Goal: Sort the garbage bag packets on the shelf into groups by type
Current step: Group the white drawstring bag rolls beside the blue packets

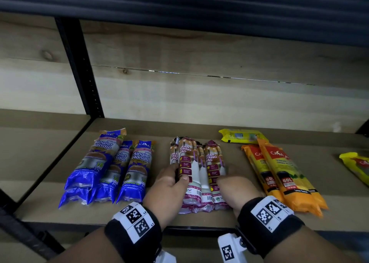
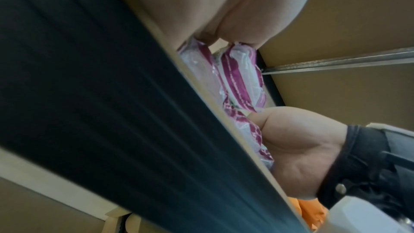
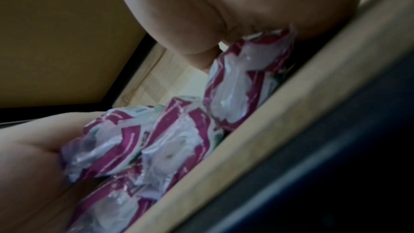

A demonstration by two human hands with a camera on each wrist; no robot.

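Several maroon-and-white Draw String packets (image 1: 196,174) lie side by side mid-shelf, ends toward me. My left hand (image 1: 175,176) grips the group's left side, thumb on top of a packet. On the right side my right hand (image 1: 227,176) holds the outer packet; its fingers are mostly hidden. The left wrist view shows the left palm (image 2: 224,15) over the packet ends (image 2: 241,77), with the right hand (image 2: 302,148) beyond. In the right wrist view the right palm (image 3: 201,15) sits on the packets (image 3: 179,139). Blue Singlet Handle packets (image 1: 111,168) lie left, orange 60L packets (image 1: 283,174) right.
A yellow packet (image 1: 241,136) lies at the back behind the orange ones, and a yellow-green packet (image 1: 357,166) at the far right edge. The wooden shelf (image 1: 46,206) has a black upright post (image 1: 79,67) at the left and a board overhead.
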